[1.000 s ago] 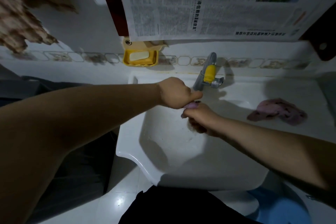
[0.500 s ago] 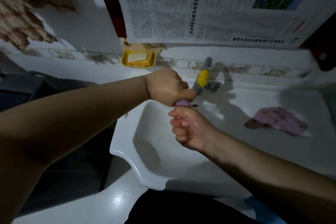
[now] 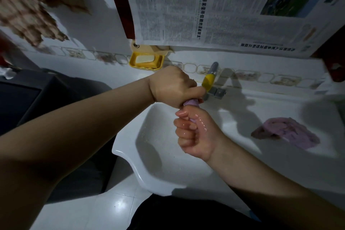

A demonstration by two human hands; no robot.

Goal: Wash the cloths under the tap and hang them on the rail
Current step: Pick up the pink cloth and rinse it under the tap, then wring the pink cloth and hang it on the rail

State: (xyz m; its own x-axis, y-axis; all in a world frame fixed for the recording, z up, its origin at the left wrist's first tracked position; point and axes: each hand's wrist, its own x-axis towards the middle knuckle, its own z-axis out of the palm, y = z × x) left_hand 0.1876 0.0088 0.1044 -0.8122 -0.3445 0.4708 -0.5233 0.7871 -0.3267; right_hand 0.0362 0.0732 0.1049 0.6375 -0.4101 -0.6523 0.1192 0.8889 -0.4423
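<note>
From the head view, the left hand point(image 3: 172, 87) and the right hand point(image 3: 194, 132) both have their fingers point(image 3: 183, 127) curled tight round one twisted purple cloth point(image 3: 191, 103), held over the basin point(image 3: 149, 179) just below the tap point(image 3: 210, 80); this looks like wringing, so its washing seems nearly done. A second purple cloth point(image 3: 285, 132) lies crumpled on the sink surface well right of the fingers. Neither cloth hangs yet, and I cannot pick out the rail.
</note>
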